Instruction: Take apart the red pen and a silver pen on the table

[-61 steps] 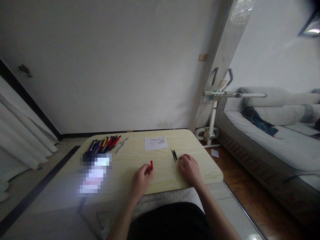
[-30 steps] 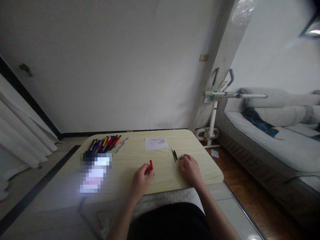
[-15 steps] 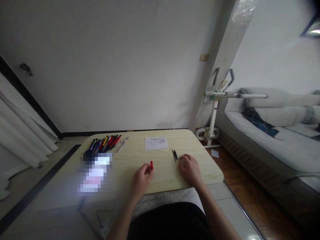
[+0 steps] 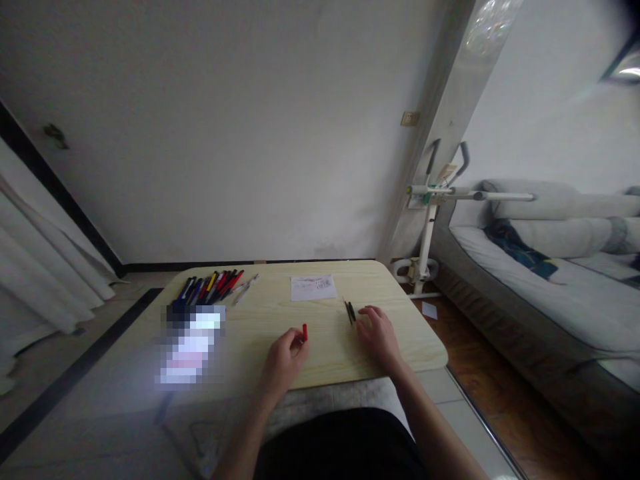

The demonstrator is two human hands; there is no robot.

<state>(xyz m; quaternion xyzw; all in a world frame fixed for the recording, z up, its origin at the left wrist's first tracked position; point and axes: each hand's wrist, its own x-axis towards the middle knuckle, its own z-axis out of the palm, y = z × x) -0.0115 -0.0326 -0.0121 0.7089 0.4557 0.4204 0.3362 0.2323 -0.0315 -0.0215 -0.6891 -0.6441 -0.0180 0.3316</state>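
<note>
My left hand (image 4: 286, 357) is closed with its thumb and fingertips around a small red pen cap (image 4: 305, 331), which stands upright above the pinch. Any part lower down is hidden by the fingers. At the right, my right hand (image 4: 379, 335) rests on the table with bent fingers apart and nothing visible in them. Just left of its fingertips lie a black pen cap (image 4: 352, 311) and a thin dark pen refill (image 4: 348, 311), side by side; whether the fingers touch them I cannot tell. A white paper slip (image 4: 313, 287) with printing lies beyond both hands.
Several pens and markers (image 4: 213, 285) lie bunched at the table's far left, beside clear pen barrels (image 4: 245, 289). A pixelated bright patch (image 4: 190, 347) covers the left front of the wooden table (image 4: 320, 363). Beyond the table's right side stand exercise equipment (image 4: 426, 233) and a grey sofa (image 4: 500, 293).
My right hand's fingers have lifted and spread a little near the black cap. My left hand keeps hold of the red cap. The view has shifted slightly.
</note>
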